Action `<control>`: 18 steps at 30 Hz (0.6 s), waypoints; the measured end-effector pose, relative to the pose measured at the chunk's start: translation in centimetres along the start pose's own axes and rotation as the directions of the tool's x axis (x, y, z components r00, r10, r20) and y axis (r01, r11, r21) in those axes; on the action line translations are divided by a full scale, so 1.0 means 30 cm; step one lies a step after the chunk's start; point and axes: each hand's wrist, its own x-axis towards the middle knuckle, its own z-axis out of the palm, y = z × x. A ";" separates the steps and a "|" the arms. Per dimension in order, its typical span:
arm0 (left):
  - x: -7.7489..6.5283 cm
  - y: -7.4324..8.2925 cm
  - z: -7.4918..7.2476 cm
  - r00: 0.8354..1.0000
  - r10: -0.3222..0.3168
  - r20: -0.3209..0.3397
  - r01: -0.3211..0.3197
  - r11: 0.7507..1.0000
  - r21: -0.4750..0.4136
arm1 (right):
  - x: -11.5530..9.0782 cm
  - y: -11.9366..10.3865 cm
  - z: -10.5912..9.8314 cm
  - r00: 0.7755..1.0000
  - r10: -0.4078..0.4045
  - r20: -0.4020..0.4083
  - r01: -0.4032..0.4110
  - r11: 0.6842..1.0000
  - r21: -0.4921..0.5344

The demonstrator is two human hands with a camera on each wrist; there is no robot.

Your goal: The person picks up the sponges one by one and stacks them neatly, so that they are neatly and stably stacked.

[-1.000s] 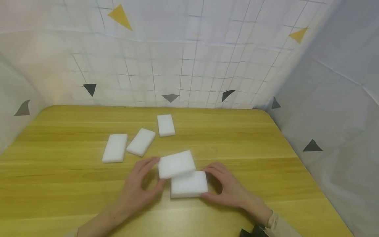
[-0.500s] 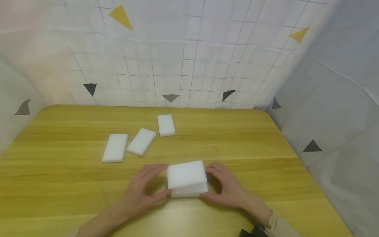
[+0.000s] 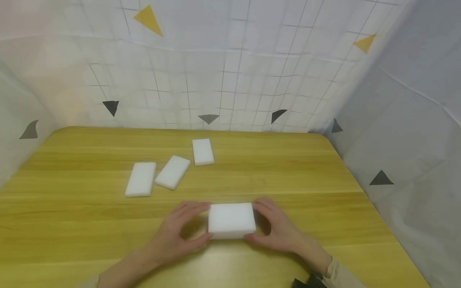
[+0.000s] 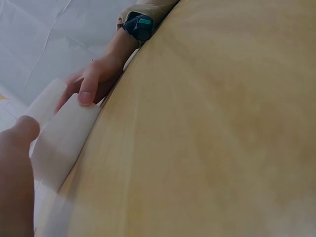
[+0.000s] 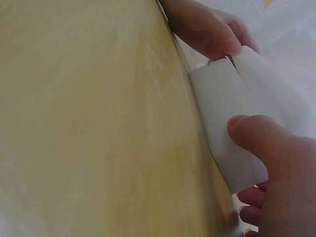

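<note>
Just in front of the person, two hands hold white sponge blocks stacked flat on the table. The left hand (image 3: 176, 234) pinches the upper sponge (image 3: 231, 214) at its left end, thumb at the near corner and fingers at the far one. From the right, the right hand (image 3: 277, 228) grips the lower part of the stack (image 4: 69, 136), its thumb pressed on the near side. A narrow gap opens between the upper sponge and the lower part at the left end in the right wrist view. In the head view the upper one nearly covers what lies beneath.
Farther back on the wooden table (image 3: 306, 168) lie three more white sponges: one at left (image 3: 141, 179), one slanted (image 3: 173, 172) and one farthest back (image 3: 203, 152). A white grid-patterned cloth (image 3: 216, 72) hangs behind. A dark wrist device (image 4: 138, 26) sits at the right sleeve.
The left hand has moved right and toward the person, bringing the upper sponge from an angled overlap into line over the lower part. The right hand has stayed nearly still.
</note>
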 end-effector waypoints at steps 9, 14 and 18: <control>-0.001 0.004 0.005 0.999 -0.023 0.038 0.021 0.999 0.043 | -0.001 0.004 0.002 1.000 0.001 -0.009 0.000 1.000 0.005; -0.003 0.007 0.005 0.998 -0.046 0.052 0.043 0.997 0.059 | 0.003 0.003 0.000 1.000 -0.007 -0.015 0.007 1.000 0.008; -0.002 0.007 0.005 0.997 -0.056 0.049 0.053 0.996 0.067 | 0.003 0.000 0.000 1.000 -0.007 -0.018 0.007 1.000 0.008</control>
